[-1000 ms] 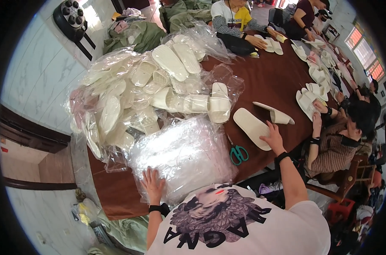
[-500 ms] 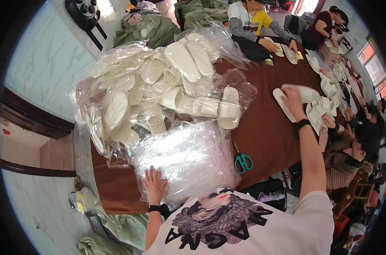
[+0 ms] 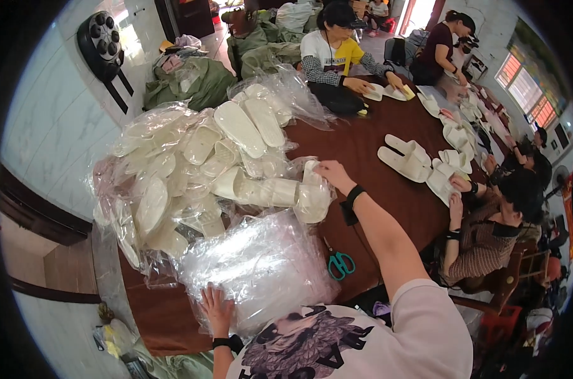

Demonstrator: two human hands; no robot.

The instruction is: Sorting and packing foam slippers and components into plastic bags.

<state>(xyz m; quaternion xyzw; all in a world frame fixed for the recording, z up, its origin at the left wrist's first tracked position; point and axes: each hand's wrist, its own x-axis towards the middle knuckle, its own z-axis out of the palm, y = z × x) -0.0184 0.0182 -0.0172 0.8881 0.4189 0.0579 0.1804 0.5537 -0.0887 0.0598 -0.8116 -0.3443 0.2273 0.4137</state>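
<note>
My left hand lies flat with fingers spread on a shiny stack of clear plastic bags at the table's near side. My right hand reaches forward to the right edge of the slipper heap, its fingers bent at the film of a clear bag around a white slipper. The fingertips are partly hidden by the film. Left of it, bagged white slippers form a large heap. A pair of unbagged white slippers rests on the brown cloth to the right.
Teal-handled scissors lie right of the bag stack on the brown-covered table. Co-workers sit along the far and right sides, handling white slippers. Another person is close on my right. Green sacks stand behind the heap.
My right hand has left the slippers on the right and moved left to the bagged slipper. The loose film beside that slipper is now gathered in. My left hand stays on the bags; the view has shifted.
</note>
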